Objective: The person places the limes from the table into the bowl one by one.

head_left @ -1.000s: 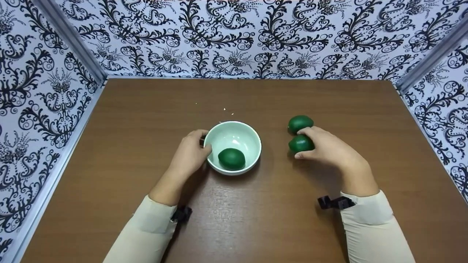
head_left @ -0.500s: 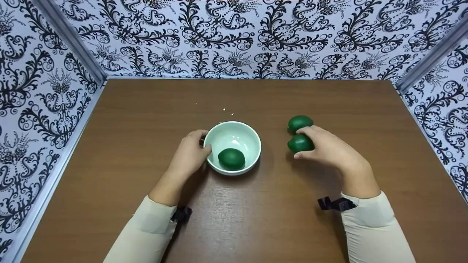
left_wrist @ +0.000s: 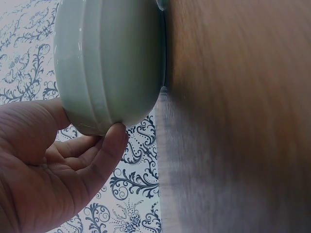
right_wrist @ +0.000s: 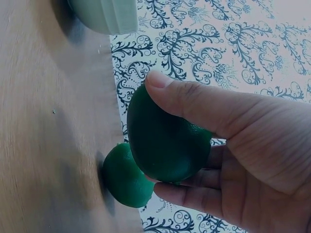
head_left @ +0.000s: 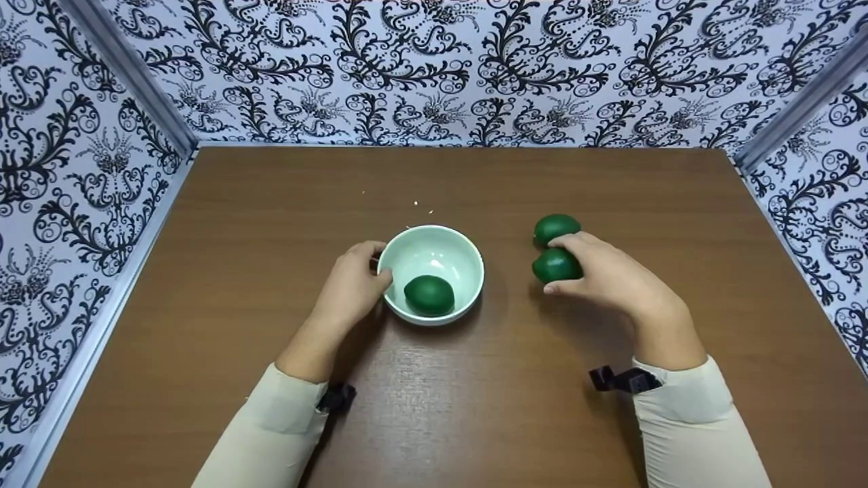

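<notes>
My left hand (head_left: 351,283) grips the left rim of a pale green bowl (head_left: 456,252), thumb at the rim and fingers against the outer wall. The bowl stands upright on the table, with one dark green lime (head_left: 429,295) lying inside. To the right of it, my right hand (head_left: 614,279) holds a second lime (head_left: 553,266) between thumb and fingers. In the right wrist view this held lime (right_wrist: 163,138) is raised off the tabletop. A third lime (head_left: 556,229) lies on the table just beyond it, close to my fingertips.
The brown wooden table (head_left: 434,400) is bounded at the back and sides by panels (head_left: 434,74) with a black-and-white scroll pattern. A few tiny pale crumbs (head_left: 416,202) lie behind the bowl. Black camera mounts (head_left: 624,379) sit at both wrists.
My right hand, with the lime in it, has shifted very slightly left. The left hand, the bowl and the lime inside it look the same.
</notes>
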### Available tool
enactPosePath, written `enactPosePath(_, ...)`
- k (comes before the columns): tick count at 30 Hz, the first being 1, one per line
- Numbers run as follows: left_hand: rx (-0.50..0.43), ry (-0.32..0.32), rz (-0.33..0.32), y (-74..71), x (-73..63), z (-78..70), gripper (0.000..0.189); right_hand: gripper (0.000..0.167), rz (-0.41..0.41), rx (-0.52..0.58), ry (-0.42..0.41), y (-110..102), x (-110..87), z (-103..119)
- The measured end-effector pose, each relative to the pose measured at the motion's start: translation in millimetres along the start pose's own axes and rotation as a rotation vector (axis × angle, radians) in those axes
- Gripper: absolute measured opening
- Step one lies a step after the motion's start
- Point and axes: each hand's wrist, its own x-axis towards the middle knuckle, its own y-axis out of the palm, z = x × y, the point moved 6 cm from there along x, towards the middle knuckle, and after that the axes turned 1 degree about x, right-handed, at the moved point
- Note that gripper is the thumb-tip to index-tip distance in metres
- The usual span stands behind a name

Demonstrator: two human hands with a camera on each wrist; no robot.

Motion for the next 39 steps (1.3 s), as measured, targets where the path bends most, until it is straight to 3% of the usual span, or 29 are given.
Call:
enactPosePath(11,-0.002,0.006,-0.007,-0.5,-1.1,0.6,0.04,0.068,-0.038,-0.003,-0.062,-2,0.6,4)
enactPosePath(39,0.009,0.009,-0.006,-0.9,-0.2,-0.1,0.04,0.067,-0.111,0.026,-0.119,-5,2.7,14)
